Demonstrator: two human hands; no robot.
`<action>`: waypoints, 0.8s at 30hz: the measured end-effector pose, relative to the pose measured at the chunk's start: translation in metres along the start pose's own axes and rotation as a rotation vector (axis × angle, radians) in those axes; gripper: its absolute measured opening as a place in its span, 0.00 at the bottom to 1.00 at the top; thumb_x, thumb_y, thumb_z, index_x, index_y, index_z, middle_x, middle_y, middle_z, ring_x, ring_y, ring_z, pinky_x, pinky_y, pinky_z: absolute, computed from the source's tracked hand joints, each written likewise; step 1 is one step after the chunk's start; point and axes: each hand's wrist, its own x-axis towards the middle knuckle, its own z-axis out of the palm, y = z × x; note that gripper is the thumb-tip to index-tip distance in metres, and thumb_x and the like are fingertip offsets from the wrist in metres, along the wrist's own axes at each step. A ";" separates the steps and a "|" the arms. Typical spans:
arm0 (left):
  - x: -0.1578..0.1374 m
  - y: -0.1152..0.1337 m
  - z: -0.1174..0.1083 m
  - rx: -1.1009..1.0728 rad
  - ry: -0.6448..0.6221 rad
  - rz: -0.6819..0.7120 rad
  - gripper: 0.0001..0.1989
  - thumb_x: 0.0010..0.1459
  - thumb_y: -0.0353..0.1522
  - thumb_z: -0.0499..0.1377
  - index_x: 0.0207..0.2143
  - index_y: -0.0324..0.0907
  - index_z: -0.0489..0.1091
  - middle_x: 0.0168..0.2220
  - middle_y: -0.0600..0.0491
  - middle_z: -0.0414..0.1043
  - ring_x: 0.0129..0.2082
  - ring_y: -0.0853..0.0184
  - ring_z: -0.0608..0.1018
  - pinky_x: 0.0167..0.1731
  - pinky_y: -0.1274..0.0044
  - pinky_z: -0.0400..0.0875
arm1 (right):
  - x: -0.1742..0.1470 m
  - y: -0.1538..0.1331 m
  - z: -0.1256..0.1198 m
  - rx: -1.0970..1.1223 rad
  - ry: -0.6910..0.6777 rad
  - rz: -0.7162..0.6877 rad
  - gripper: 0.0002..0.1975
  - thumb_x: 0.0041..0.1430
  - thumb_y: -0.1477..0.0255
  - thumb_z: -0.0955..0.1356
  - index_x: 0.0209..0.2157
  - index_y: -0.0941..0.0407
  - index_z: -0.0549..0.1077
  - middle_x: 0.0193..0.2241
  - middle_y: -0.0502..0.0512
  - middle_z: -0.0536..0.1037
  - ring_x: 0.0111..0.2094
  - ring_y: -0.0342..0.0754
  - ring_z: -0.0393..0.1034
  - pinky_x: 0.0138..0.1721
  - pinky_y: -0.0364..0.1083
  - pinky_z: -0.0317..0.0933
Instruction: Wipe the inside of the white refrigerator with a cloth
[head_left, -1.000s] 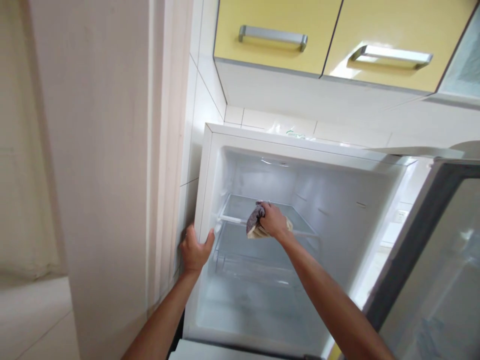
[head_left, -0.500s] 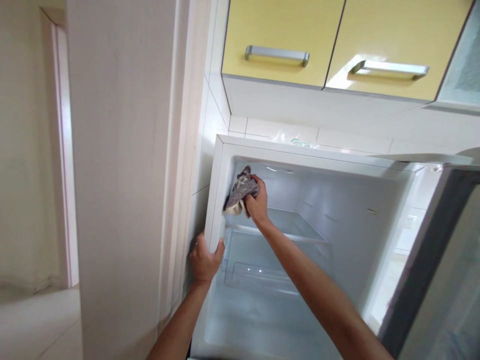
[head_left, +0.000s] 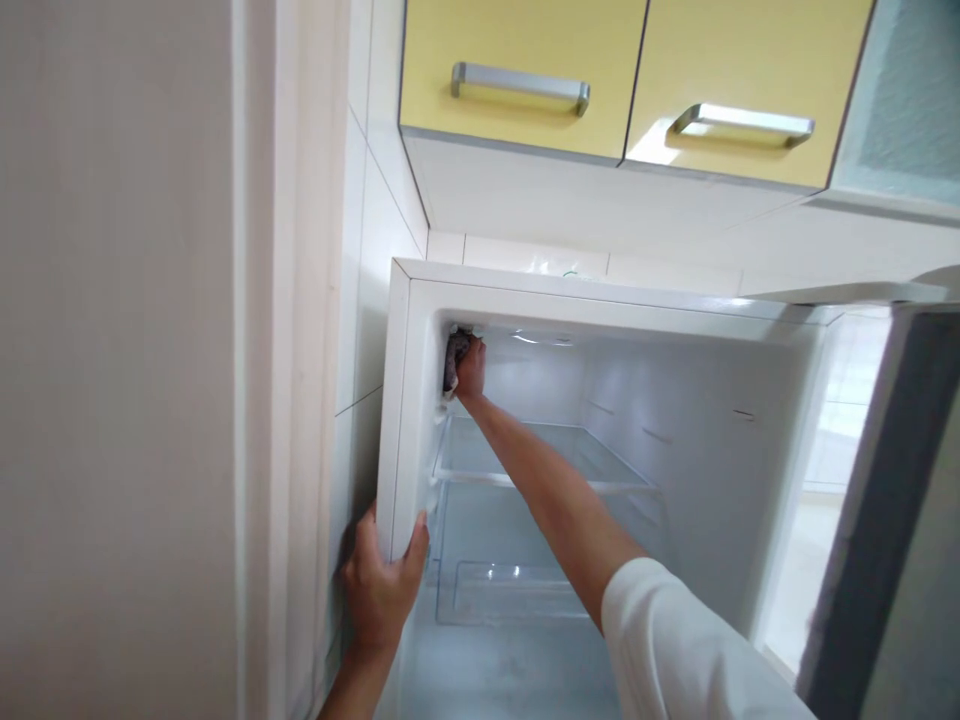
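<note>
A dark grey cloth (head_left: pixel 454 358) is bunched in my right hand (head_left: pixel 472 370), which is closed around it. The hand presses it to the inner left wall of the white refrigerator (head_left: pixel 525 290), near the upper corner. My right arm reaches deep inside, above the glass shelf (head_left: pixel 540 450). My left hand (head_left: pixel 381 585) grips the refrigerator's left front edge, thumb on the inner side and fingers around the outside. Much of the cloth is hidden behind the right hand.
The open refrigerator door (head_left: pixel 885 500) stands at the right. Yellow cabinets (head_left: pixel 517 50) with metal handles hang above. A pale door frame (head_left: pixel 300 300) rises close on the left. A clear plastic drawer (head_left: pixel 517 595) sits below the glass shelf.
My right hand has moved deeper into the refrigerator with the cloth, along the left wall. The left hand keeps its hold on the edge. The view has shifted to the right.
</note>
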 end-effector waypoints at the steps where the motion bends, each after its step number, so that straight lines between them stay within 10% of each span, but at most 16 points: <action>1: 0.000 0.000 -0.001 -0.003 0.009 0.015 0.26 0.60 0.53 0.62 0.46 0.41 0.72 0.34 0.45 0.81 0.30 0.54 0.84 0.29 0.70 0.76 | 0.007 0.005 0.006 -0.023 -0.014 -0.015 0.29 0.70 0.78 0.52 0.70 0.55 0.56 0.63 0.66 0.69 0.63 0.53 0.65 0.61 0.49 0.61; 16: 0.001 -0.006 -0.009 0.132 0.073 0.208 0.22 0.63 0.49 0.63 0.48 0.41 0.73 0.31 0.50 0.82 0.25 0.61 0.82 0.23 0.76 0.74 | 0.036 0.089 0.046 -0.424 -0.168 -0.495 0.29 0.73 0.73 0.51 0.71 0.50 0.61 0.74 0.63 0.54 0.73 0.66 0.42 0.61 0.72 0.57; 24: 0.001 -0.004 -0.009 0.085 0.034 0.151 0.23 0.62 0.51 0.62 0.47 0.42 0.73 0.31 0.50 0.81 0.25 0.60 0.83 0.23 0.75 0.74 | 0.042 0.158 0.016 -0.480 -0.085 -0.337 0.29 0.72 0.75 0.53 0.71 0.53 0.61 0.72 0.67 0.56 0.69 0.68 0.49 0.63 0.67 0.57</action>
